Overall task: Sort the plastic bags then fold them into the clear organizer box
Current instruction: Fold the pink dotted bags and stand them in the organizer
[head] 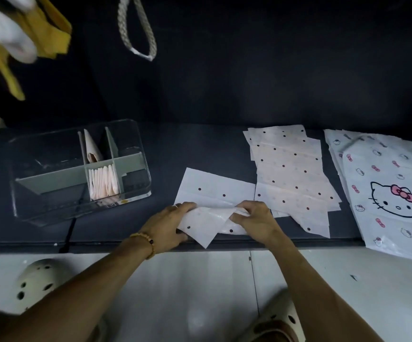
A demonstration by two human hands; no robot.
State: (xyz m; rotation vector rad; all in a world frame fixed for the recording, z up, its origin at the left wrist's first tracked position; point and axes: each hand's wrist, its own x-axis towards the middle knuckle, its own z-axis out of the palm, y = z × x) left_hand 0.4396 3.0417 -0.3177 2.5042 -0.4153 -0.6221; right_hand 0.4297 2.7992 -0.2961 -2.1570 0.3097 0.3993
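Observation:
A white dotted plastic bag (214, 191) lies flat near the front edge of the dark shelf (165, 154), its near end folded up into a triangle. My left hand (168, 228) holds that fold's left side, fingers curled over it. My right hand (256, 220) pinches the fold's upper right corner. The clear organizer box (27, 169) stands to the left, with grey dividers. Several folded pale pink bags (102, 181) stand upright in its middle front compartment, and one folded bag (91, 146) stands behind them.
A stack of flat dotted bags (291, 174) lies right of my hands. Further right is a pile of cat-print bags (392, 188), overhanging the shelf's front edge. Yellow and white cloth (22, 33) and a braided loop (138, 28) hang above. Pale clogs rest on the white floor below.

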